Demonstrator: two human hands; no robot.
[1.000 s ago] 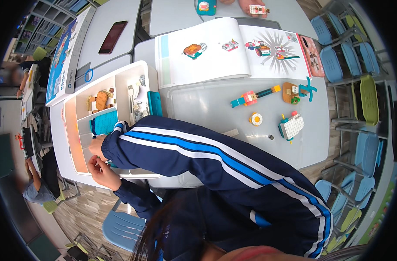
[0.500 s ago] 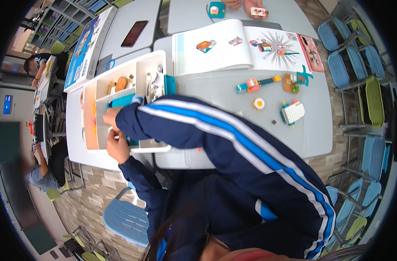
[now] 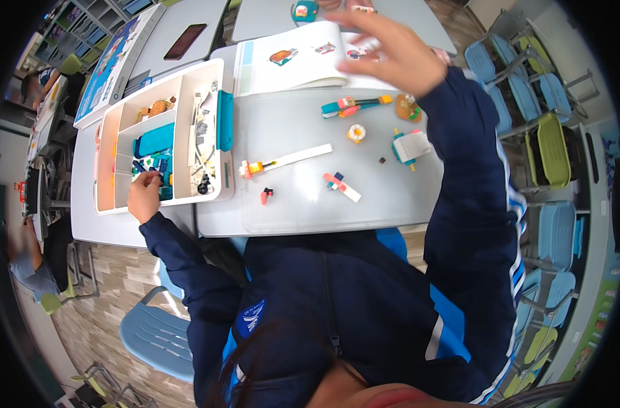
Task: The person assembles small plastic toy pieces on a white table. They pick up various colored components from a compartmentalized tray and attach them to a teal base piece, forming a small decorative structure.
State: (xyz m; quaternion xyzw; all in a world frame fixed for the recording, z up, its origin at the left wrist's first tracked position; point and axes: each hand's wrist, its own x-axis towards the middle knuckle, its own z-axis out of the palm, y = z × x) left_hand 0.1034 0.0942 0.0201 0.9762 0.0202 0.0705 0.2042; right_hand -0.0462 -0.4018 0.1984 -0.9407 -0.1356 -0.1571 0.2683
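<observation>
My left hand (image 3: 144,197) is at the front edge of a white divided tray (image 3: 221,183), its fingertips pinched among teal and blue building bricks (image 3: 162,165); whatever they hold is hidden. My right hand (image 3: 398,54) is raised above the right page of an open instruction booklet (image 3: 283,68), fingers spread and holding nothing. On the grey table mat are a white strip with orange and pink bricks (image 3: 255,167), a small pink-and-white brick piece (image 3: 342,187), a small red-and-black piece (image 3: 266,196) and a round white-and-yellow piece (image 3: 355,133).
Farther right lie a teal-and-pink brick build (image 3: 351,106), a brown piece (image 3: 408,107) and a white-and-teal block (image 3: 412,146). A dark phone (image 3: 185,41) and a large box (image 3: 113,61) lie at the back left. Another person's hands (image 3: 351,5) are across the table.
My right hand has left the tray and swung up and right over the booklet, uncovering the mat's pieces. My left hand stays at the tray. The whole view has shifted.
</observation>
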